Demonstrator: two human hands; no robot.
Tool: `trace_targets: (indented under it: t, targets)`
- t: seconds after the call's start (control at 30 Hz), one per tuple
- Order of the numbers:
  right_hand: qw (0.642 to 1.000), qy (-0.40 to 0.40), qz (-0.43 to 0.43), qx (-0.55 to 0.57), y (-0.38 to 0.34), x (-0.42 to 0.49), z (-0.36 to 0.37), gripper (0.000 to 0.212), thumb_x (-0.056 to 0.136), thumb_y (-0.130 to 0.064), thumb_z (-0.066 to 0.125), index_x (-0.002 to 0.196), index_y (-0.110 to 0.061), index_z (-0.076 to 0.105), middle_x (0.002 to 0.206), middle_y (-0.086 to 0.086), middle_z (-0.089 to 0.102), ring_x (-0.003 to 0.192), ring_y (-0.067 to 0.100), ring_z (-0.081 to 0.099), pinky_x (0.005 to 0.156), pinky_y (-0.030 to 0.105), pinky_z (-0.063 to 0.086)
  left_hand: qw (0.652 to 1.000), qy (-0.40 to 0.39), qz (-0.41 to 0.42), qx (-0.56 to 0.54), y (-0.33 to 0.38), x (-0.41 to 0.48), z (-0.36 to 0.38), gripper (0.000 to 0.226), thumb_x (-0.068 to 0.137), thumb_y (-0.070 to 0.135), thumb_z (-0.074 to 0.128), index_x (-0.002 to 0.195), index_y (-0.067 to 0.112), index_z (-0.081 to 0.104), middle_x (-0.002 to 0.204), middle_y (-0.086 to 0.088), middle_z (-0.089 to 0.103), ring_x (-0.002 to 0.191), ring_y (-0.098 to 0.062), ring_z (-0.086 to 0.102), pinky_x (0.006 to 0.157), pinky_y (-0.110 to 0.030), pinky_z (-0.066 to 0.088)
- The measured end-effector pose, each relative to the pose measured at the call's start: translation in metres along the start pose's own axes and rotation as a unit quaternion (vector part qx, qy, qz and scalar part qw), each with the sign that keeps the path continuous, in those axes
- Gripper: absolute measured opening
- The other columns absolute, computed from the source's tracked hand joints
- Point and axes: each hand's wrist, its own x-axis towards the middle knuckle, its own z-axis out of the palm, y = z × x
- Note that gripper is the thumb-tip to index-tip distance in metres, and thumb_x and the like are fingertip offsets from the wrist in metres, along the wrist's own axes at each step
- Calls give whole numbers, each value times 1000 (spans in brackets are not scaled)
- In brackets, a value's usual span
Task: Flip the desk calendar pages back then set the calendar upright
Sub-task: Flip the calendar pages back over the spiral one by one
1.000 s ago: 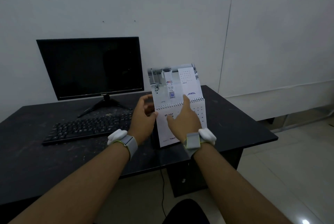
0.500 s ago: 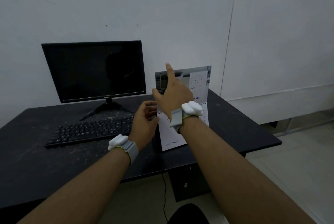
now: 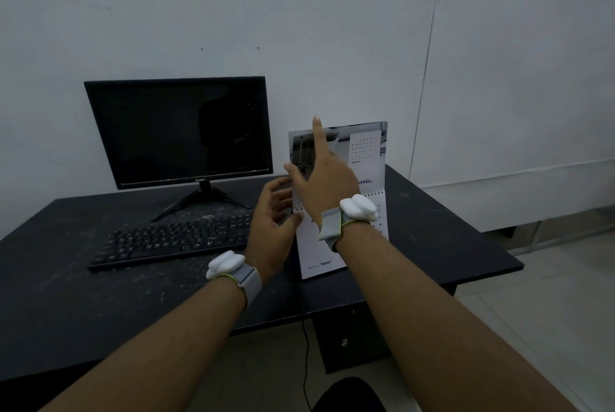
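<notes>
At the left of the frame I see a dark monitor (image 3: 179, 132) on its stand and a black keyboard (image 3: 173, 240) in front of it, both on the dusty black surface (image 3: 66, 295). Moving toward the centre, my left hand (image 3: 271, 223) sits at the left edge of the desk calendar (image 3: 346, 198), fingers loosely curled and partly open. The thumb lies against the lower page near the spiral binding; I cannot tell whether the fingers behind actually grip the card, since the edge hides them. A white sensor on a grey strap (image 3: 233, 270) is on that wrist.

Just right of it, my right hand (image 3: 327, 178) is raised in front of the calendar's upper page, spread open, index finger pointing up past the page's top edge, thumb out to the left. Its fingers look to rest against the page, though contact is hard to confirm from this angle.

The calendar stands right of centre on the surface, one page lifted above the binding with its print upside down, the lower page hanging toward me. My right forearm covers much of its lower right. Small print is too blurred to read.
</notes>
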Motion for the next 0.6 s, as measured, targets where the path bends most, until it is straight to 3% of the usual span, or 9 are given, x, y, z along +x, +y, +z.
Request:
trace_targets:
  t: [0.2,0.33,0.47,0.6]
  targets:
    - [999,48,-8,23,1,-7,3,90,100,-54,67,172,-31,18,124,9,74,92,30,75,69,40,63,1000,-6,-12,-13,-4,1,0,62,99,4,66,154,26,47,144,-8,65,132,-27,64,111,-58,52]
    - [994,79,-12,69,1,-17,2,67,96,-48,72,151,-26,41,120,4,75,91,29,75,66,39,62,999,-6,-17,-40,-3,1,0,57,102,8,65,154,23,46,143,-14,65,131,-29,66,109,-57,55]
    - [992,91,-4,92,4,-22,-3,54,92,-45,76,131,-23,46,109,0,73,85,25,72,63,37,61,998,-4,-28,-58,0,3,4,41,108,10,57,147,20,53,138,-12,68,125,-24,69,104,-44,59]
    - [988,98,16,115,3,-36,-12,53,89,-48,81,121,-24,46,103,-4,69,80,18,68,60,29,55,993,1,-84,-86,5,6,6,35,115,19,43,141,18,65,129,0,75,112,-9,75,85,-20,59]
